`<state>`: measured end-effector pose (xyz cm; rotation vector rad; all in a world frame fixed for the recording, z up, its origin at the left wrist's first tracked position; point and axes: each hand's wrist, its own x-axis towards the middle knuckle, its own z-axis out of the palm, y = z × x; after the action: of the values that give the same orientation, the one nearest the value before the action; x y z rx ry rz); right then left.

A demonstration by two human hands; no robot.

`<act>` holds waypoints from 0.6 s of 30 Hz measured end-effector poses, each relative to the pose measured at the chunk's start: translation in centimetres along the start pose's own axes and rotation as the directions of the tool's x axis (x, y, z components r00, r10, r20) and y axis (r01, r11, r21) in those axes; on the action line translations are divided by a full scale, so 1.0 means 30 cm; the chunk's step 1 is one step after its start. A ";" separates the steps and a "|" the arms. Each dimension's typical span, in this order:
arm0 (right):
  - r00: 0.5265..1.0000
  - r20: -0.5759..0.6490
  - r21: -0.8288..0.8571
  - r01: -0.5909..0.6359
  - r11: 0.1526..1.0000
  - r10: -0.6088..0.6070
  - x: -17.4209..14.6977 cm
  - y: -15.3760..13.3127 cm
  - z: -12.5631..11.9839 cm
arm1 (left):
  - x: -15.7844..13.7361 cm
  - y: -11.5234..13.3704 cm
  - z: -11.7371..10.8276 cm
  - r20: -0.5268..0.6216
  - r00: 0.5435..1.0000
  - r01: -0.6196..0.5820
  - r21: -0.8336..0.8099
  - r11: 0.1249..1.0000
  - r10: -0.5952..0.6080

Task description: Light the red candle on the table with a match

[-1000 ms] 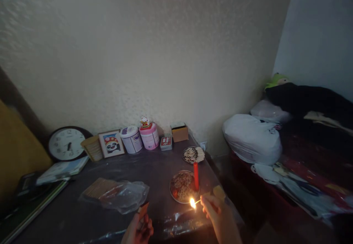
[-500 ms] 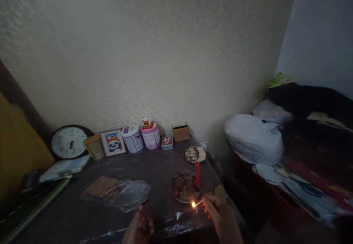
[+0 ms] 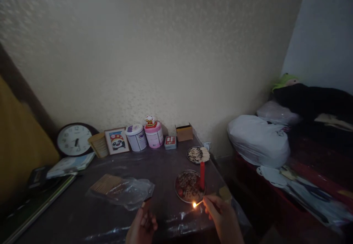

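Observation:
Between the thumb and fingers of my right hand (image 3: 222,214) is a burning match (image 3: 199,203), its flame pointing left. The flame is close to the near rim of a round plate (image 3: 176,192) holding red and brown wax-like residue. A red candle (image 3: 202,176) stands upright at this plate's right side, with no flame on it. My left hand (image 3: 142,225) is curled around a small dark-sided box (image 3: 146,202), perhaps a matchbox, mostly hidden by the fingers. Farther back, a second plate (image 3: 198,155) carries many loose matchsticks.
Along the wall stand a clock (image 3: 74,140), a framed panda picture (image 3: 117,141), two tins (image 3: 136,138), a small tin box (image 3: 170,142) and an open carton (image 3: 184,133). A plastic bag (image 3: 135,192) with cardboard (image 3: 106,183) lies left. White bags (image 3: 257,139) sit beyond the table's right edge.
The view has turned slightly left, so the scene sits farther right in the picture. Both hands keep their grip, and the match still burns in nearly the same place.

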<state>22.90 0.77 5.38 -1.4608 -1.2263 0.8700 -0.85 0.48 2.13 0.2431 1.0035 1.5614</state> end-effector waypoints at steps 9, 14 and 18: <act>0.989 0.040 -0.058 0.145 0.988 -0.143 0.064 0.004 0.058 | 0.020 0.000 0.012 -0.001 0.997 -0.083 -0.055 0.995 0.083; 0.978 0.025 -0.115 0.210 0.971 -0.208 0.109 0.042 0.094 | 0.037 -0.001 -0.013 -0.041 0.997 -0.072 -0.122 0.990 0.067; 0.973 -0.015 -0.182 0.222 0.958 -0.229 0.127 0.062 0.097 | 0.046 -0.004 -0.020 -0.047 0.998 -0.047 -0.145 0.988 0.041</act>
<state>21.49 5.18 3.16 -1.4358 -1.4420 0.5890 -1.52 1.42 1.16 0.1303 0.9176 1.6786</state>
